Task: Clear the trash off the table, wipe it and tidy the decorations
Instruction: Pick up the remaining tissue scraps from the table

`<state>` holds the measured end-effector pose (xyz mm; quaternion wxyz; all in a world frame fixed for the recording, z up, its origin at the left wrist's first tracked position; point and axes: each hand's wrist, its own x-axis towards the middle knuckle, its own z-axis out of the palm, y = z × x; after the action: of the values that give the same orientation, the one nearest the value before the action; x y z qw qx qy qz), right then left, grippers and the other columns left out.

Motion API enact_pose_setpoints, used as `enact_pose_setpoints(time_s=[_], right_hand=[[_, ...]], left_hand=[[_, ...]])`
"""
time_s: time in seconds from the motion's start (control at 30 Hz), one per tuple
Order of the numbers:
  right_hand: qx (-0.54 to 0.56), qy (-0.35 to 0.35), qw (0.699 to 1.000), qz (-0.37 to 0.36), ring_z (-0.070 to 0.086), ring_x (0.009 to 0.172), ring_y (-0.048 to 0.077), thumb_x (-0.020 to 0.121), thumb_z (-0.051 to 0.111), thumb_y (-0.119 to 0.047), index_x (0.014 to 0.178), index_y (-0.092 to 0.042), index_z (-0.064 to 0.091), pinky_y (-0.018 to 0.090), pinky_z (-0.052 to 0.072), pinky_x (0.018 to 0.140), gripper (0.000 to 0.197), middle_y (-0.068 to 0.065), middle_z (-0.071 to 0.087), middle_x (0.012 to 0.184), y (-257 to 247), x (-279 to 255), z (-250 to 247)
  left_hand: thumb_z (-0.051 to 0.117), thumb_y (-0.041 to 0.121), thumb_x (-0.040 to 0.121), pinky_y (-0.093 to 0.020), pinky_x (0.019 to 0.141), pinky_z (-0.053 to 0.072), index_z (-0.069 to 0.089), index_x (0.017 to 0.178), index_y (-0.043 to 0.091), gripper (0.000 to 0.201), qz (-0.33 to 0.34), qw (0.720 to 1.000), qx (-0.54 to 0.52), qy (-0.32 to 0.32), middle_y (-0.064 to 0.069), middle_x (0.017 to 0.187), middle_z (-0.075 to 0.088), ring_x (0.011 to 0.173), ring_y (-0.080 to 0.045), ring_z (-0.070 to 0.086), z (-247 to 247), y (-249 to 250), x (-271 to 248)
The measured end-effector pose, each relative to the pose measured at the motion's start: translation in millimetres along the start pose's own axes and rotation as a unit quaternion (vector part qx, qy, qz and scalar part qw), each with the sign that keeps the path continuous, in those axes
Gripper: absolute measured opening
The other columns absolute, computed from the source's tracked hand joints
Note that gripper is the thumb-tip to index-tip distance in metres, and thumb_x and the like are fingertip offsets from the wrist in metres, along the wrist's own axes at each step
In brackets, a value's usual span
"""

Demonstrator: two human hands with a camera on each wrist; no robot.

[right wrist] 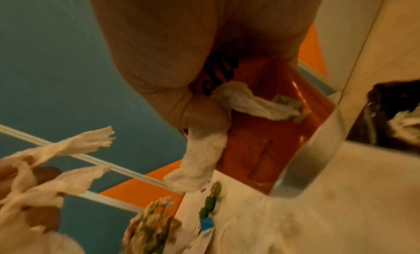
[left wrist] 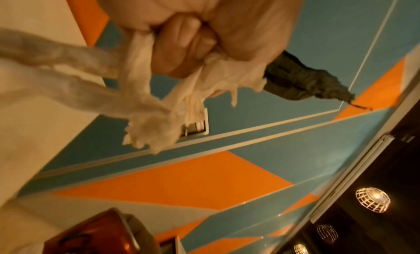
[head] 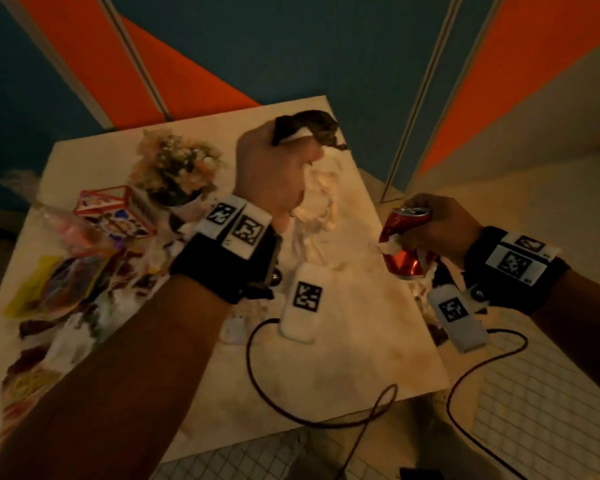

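Risk: tissue strips dangle loose below the left hand; in my judgement they could slip out or snag the flower pot as the fist moves over the tabletop.
Second risk: red can is dented and held with tissue scraps, so a scrap could drop to the floor, or dregs spill if it tips.
Left hand: fist curled tight round white tissue and a dark crumpled wrapper, raised above the tabletop's far edge.
Right hand: fingers wrapped round the can, just off the tabletop's right edge.
Trash look: tissue is twisted, torn, soft; the can is shiny and creased.
Still on the table: colourful wrappers heaped along the left edge, beside a small printed box.
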<state>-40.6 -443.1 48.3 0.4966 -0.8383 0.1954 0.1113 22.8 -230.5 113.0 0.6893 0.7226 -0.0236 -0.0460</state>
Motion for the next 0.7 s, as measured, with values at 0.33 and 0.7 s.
enact_pose_setpoints(time_s=[0.33,0.7], right_hand=[[0.026,0.023,0.988,0.147,0.061,0.089,0.034,0.072,0.075,0.003,0.098,-0.009,0.058,0.053,0.052,0.085,0.034,0.017,0.063,0.09,160.2,29.3,-104.3],[-0.027,-0.098,0.978,0.184,0.057,0.098,0.029,0.077,0.076,-0.015,0.09,-0.018,0.055,0.034,0.044,0.081,0.025,0.007,0.058,0.1,299.7,120.7,-98.6]], left_hand=[[0.064,0.004,0.073,-0.04,0.066,0.052,0.073,0.097,0.01,0.026,-0.122,0.991,0.009,-0.049,-0.007,0.074,0.066,0.072,-0.027,0.062,216.4,-80.6,24.8],[0.054,0.009,0.079,-0.038,0.085,0.054,0.071,0.101,0.015,0.028,-0.318,0.941,0.091,-0.075,-0.008,0.09,0.071,0.087,-0.032,0.066,337.2,-275.0,76.6]])
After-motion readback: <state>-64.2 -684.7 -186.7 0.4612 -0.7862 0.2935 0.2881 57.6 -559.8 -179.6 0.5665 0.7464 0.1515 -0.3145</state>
